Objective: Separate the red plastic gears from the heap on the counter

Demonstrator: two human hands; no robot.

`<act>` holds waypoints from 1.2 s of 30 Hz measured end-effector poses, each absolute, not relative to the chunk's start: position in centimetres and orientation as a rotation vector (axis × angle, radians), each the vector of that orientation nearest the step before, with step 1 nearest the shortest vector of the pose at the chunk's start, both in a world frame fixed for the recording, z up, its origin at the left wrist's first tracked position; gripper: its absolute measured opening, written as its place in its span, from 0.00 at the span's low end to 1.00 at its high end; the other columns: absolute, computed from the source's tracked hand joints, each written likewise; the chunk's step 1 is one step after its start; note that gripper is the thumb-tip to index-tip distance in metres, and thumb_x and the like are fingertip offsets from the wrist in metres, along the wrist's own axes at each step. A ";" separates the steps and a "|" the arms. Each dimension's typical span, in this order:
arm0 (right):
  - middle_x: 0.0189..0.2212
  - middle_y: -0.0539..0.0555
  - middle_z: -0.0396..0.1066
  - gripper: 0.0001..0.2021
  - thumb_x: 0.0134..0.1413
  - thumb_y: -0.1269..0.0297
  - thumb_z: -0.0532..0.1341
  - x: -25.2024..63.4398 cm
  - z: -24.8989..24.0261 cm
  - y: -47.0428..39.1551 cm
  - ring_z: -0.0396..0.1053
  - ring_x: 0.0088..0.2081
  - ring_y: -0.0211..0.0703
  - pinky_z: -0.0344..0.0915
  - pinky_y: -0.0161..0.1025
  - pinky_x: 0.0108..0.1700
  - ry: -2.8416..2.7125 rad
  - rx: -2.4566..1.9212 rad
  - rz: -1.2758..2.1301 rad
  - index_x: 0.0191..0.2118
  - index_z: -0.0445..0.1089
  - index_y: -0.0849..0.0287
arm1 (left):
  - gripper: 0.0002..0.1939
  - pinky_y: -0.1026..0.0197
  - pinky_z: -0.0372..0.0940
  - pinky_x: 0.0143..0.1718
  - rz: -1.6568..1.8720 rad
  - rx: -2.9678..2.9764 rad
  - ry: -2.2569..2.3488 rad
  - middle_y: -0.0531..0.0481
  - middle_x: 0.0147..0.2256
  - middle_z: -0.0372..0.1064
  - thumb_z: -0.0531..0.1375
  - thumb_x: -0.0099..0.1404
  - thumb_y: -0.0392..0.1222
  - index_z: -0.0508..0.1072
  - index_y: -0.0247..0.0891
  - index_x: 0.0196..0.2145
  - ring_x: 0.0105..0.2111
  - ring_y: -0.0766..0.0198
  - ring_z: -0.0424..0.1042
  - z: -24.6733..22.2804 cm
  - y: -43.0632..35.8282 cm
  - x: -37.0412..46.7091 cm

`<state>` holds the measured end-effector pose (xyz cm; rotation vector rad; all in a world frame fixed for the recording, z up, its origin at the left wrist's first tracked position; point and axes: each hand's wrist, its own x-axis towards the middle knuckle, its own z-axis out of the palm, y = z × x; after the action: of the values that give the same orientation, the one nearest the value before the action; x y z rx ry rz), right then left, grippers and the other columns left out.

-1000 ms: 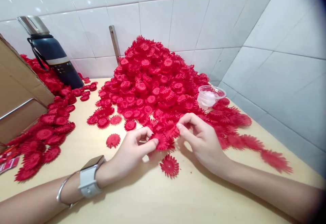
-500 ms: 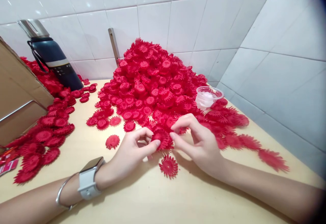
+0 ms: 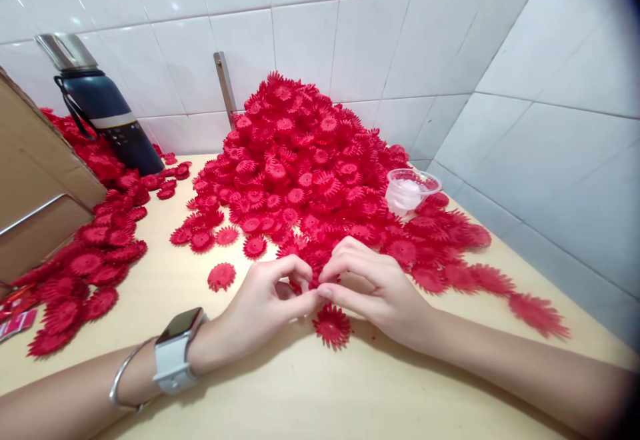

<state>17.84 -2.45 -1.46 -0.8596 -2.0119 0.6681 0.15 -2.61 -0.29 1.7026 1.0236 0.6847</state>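
Note:
My left hand point(image 3: 263, 293), with a watch and a bangle at its wrist, pinches a red flower-shaped piece point(image 3: 314, 281) between thumb and fingers. My right hand point(image 3: 377, 287) is closed at the same spot, thumb and fingertips meeting on that piece, which is mostly hidden by the fingers. Just below the fingertips a single red fringed flower disc point(image 3: 333, 328) lies flat on the table. Directly behind both hands rises a tall heap of similar red flower pieces point(image 3: 305, 167).
A clear plastic cup point(image 3: 407, 193) sits on the heap's right side. At left stand a dark blue flask point(image 3: 117, 117) and a cardboard box point(image 3: 43, 180), with more red flower pieces point(image 3: 85, 263) beside them. White tiled walls point(image 3: 365, 47) border the pale table point(image 3: 280, 387).
My right hand has moved left and slightly down, and its fingertips now meet those of my left hand at the flower piece. My left hand has barely shifted.

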 end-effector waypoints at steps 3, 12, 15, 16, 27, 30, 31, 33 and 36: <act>0.23 0.52 0.68 0.06 0.53 0.68 0.58 17.8 -1.4 -2.4 0.63 0.30 0.40 0.62 0.39 0.33 -2.007 -0.862 0.698 0.27 0.68 0.59 | 0.06 0.69 0.60 0.26 0.686 1.693 1.022 0.56 0.23 0.63 0.58 0.58 0.40 0.65 0.36 0.26 0.25 0.70 0.64 -0.4 -2.5 0.2; 0.24 0.51 0.68 0.05 0.53 0.72 0.57 17.8 -1.3 -2.4 0.63 0.31 0.41 0.62 0.40 0.34 -2.001 -0.869 0.706 0.28 0.68 0.58 | 0.05 0.67 0.61 0.25 0.676 1.646 1.040 0.56 0.22 0.65 0.58 0.58 0.40 0.66 0.36 0.27 0.24 0.68 0.67 -0.5 -2.6 0.2; 0.24 0.52 0.67 0.05 0.53 0.72 0.57 17.8 -1.4 -2.5 0.62 0.31 0.41 0.62 0.40 0.34 -2.003 -0.865 0.690 0.28 0.68 0.58 | 0.05 0.67 0.61 0.26 0.673 1.650 1.038 0.55 0.23 0.65 0.58 0.57 0.39 0.67 0.36 0.27 0.24 0.69 0.67 -0.5 -2.6 0.2; 0.24 0.52 0.67 0.05 0.52 0.72 0.57 17.8 -1.4 -2.5 0.62 0.30 0.41 0.62 0.40 0.34 -2.005 -0.861 0.682 0.28 0.68 0.59 | 0.05 0.68 0.61 0.26 0.672 1.655 1.037 0.55 0.23 0.65 0.59 0.57 0.39 0.67 0.36 0.27 0.24 0.69 0.67 -0.5 -2.6 0.2; 0.22 0.50 0.64 0.07 0.46 0.76 0.56 17.8 -1.4 -2.7 0.61 0.27 0.39 0.60 0.37 0.29 -1.907 -0.905 0.665 0.23 0.64 0.58 | 0.08 0.67 0.58 0.27 0.691 1.648 1.062 0.54 0.22 0.64 0.53 0.60 0.36 0.67 0.35 0.25 0.25 0.68 0.64 0.0 -2.5 0.0; 0.21 0.49 0.62 0.06 0.45 0.74 0.56 17.9 -1.4 -2.4 0.61 0.25 0.37 0.59 0.36 0.27 -1.667 -1.080 0.729 0.22 0.63 0.59 | 0.10 0.68 0.56 0.25 0.753 1.630 1.131 0.55 0.21 0.63 0.53 0.60 0.36 0.66 0.35 0.22 0.23 0.69 0.62 0.1 -2.4 -0.1; 0.21 0.48 0.62 0.05 0.45 0.74 0.56 17.9 -1.5 -2.2 0.61 0.24 0.37 0.58 0.35 0.26 -1.582 -1.131 0.757 0.22 0.63 0.59 | 0.10 0.68 0.56 0.25 0.772 1.615 1.144 0.55 0.21 0.62 0.53 0.59 0.36 0.65 0.35 0.21 0.23 0.69 0.61 0.1 -2.4 -0.1; 0.20 0.48 0.63 0.04 0.44 0.72 0.57 18.0 -1.7 -1.9 0.61 0.22 0.37 0.58 0.35 0.25 -1.442 -1.203 0.798 0.23 0.63 0.59 | 0.10 0.69 0.55 0.24 0.805 1.570 1.160 0.55 0.20 0.62 0.53 0.59 0.35 0.64 0.35 0.21 0.22 0.70 0.61 0.0 -2.4 -0.1; 0.21 0.48 0.64 0.02 0.43 0.71 0.57 18.0 -2.1 -1.7 0.61 0.23 0.37 0.58 0.35 0.25 -1.331 -1.250 0.789 0.24 0.64 0.59 | 0.09 0.69 0.56 0.23 0.836 1.511 1.164 0.56 0.20 0.61 0.53 0.57 0.33 0.63 0.35 0.20 0.22 0.70 0.61 -0.1 -2.3 0.0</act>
<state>18.05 -1.68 -2.08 -1.2503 -1.3314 0.7886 -0.04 -2.32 -0.12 1.5109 1.1637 0.8365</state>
